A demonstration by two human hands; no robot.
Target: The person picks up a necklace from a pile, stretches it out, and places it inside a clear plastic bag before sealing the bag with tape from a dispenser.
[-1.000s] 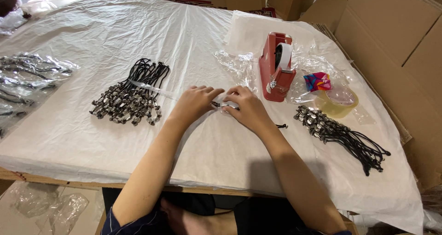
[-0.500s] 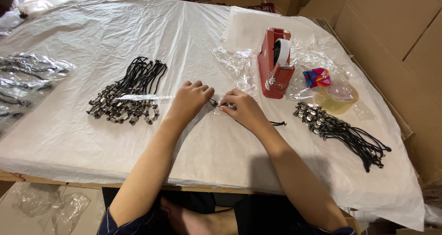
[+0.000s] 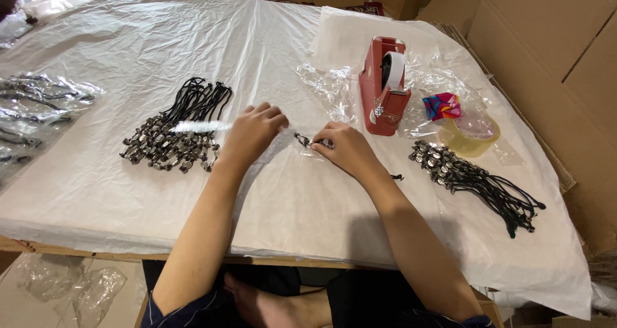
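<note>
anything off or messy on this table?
Nothing damaged or spilled. The two bundles of black cords, one left and one right, lie tidy. Only loose clear plastic wrap sits crumpled beside the red tape dispenser. Left hand and right hand hold a small clear bag.

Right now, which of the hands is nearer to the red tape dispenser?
Right. The right hand lies just below-left of the red tape dispenser, pinching a small metal piece. The left hand sits farther left, beside the left bundle of black cords.
</note>
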